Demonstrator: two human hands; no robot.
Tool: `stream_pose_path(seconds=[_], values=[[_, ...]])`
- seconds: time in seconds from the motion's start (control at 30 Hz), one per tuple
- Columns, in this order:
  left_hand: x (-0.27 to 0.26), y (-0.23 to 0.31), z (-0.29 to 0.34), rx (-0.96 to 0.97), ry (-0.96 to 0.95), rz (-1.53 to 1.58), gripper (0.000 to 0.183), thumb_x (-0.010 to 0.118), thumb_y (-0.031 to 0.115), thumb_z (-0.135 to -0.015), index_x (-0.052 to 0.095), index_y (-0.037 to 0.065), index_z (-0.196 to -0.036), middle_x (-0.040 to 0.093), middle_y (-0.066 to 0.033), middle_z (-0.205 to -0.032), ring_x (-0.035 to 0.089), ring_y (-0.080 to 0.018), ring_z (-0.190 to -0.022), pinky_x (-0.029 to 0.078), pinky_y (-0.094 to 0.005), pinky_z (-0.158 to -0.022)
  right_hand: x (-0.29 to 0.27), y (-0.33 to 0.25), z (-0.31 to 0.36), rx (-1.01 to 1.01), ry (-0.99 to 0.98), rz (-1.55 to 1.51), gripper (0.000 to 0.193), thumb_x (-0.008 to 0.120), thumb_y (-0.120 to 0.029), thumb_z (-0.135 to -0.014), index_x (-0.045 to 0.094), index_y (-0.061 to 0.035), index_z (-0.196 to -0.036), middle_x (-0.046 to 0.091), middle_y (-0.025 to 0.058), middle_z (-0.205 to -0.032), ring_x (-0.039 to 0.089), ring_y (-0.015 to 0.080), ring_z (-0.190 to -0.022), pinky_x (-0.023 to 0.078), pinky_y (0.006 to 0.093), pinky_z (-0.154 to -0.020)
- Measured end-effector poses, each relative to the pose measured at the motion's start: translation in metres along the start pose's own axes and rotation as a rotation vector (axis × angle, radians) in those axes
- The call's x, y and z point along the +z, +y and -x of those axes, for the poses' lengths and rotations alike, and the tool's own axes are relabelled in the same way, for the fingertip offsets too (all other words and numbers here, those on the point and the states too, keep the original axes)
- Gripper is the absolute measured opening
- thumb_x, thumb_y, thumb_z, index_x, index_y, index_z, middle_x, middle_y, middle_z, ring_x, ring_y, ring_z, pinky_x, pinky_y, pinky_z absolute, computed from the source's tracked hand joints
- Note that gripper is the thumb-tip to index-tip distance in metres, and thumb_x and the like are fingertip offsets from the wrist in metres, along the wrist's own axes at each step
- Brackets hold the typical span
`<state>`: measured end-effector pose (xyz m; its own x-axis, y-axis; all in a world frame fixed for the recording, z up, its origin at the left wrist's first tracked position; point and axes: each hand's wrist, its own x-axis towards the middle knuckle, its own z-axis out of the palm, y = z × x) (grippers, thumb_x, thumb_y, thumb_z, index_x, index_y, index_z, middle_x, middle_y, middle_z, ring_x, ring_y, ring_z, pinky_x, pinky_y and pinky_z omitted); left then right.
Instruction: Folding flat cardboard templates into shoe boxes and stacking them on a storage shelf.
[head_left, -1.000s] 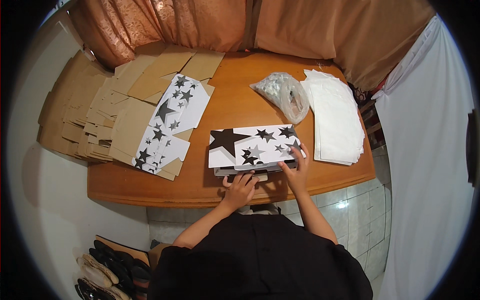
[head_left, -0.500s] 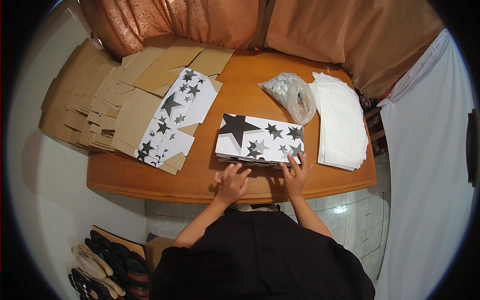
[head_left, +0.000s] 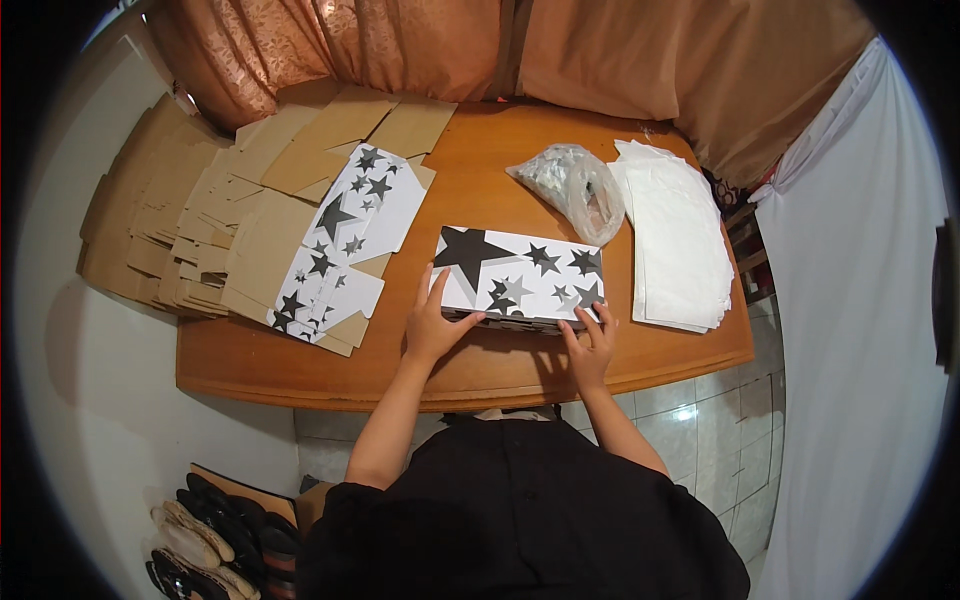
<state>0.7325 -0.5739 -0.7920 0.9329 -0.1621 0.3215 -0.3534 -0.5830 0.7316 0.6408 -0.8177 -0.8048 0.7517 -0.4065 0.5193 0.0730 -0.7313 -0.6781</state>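
Note:
A closed white cardboard box (head_left: 522,272) printed with black and grey stars lies near the middle of the wooden table, long side toward me. My left hand (head_left: 432,325) grips its left end, fingers along the short side and thumb at the near edge. At the near right corner, my right hand (head_left: 590,345) holds the box with its fingertips on the corner and the thumb against the front side. Left of the box lies a flat, unfolded star-printed cardboard blank (head_left: 345,235), resting on plain brown cardboard.
Flat brown cardboard blanks (head_left: 190,215) are piled across the table's left side. A clear plastic bag (head_left: 575,190) with silvery contents sits behind the box, beside a stack of white paper sheets (head_left: 680,240). Shoes (head_left: 215,530) stand on the floor at lower left.
My left hand has moved up from the table's near side to the box's left end and taken hold of it. My right hand stays at the near right corner.

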Motion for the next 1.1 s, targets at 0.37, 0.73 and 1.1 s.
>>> stream_pose_path(seconds=[0.37, 0.73, 1.1], values=[[0.007, -0.006, 0.013, 0.131, 0.042, -0.389, 0.074, 0.075, 0.052, -0.063, 0.054, 0.018, -0.125, 0.034, -0.0160, -0.141, 0.034, -0.0314, -0.130, 0.020, -0.0625, -0.100, -0.008, 0.013, 0.008, -0.161, -0.101, 0.277, 0.028, 0.072, -0.022, -0.074, 0.066, -0.0129, -0.100, 0.056, 0.0058, -0.119, 0.043, 0.0311, -0.121, 0.016, 0.0591, -0.102], [0.026, -0.026, 0.018, 0.206, 0.136, -0.445, 0.050, 0.068, 0.045, -0.073, 0.060, 0.024, -0.117, 0.052, 0.0026, -0.128, 0.038, -0.0211, -0.127, 0.006, -0.0616, -0.096, -0.001, 0.006, -0.018, -0.350, -0.235, 0.232, 0.030, 0.067, -0.013, -0.072, 0.065, -0.0166, -0.101, 0.063, 0.0001, -0.101, 0.057, 0.0204, -0.100, 0.023, 0.0545, -0.099], [0.023, -0.015, 0.016, 0.130, 0.120, -0.356, 0.049, 0.069, 0.043, -0.072, 0.061, 0.023, -0.115, 0.053, 0.0022, -0.126, 0.039, -0.0210, -0.126, 0.012, -0.0612, -0.094, 0.038, -0.023, -0.009, -0.577, -0.152, 0.202, 0.030, 0.069, -0.012, -0.069, 0.064, -0.0175, -0.098, 0.059, -0.0039, -0.094, 0.055, 0.0171, -0.090, 0.026, 0.0532, -0.096]])
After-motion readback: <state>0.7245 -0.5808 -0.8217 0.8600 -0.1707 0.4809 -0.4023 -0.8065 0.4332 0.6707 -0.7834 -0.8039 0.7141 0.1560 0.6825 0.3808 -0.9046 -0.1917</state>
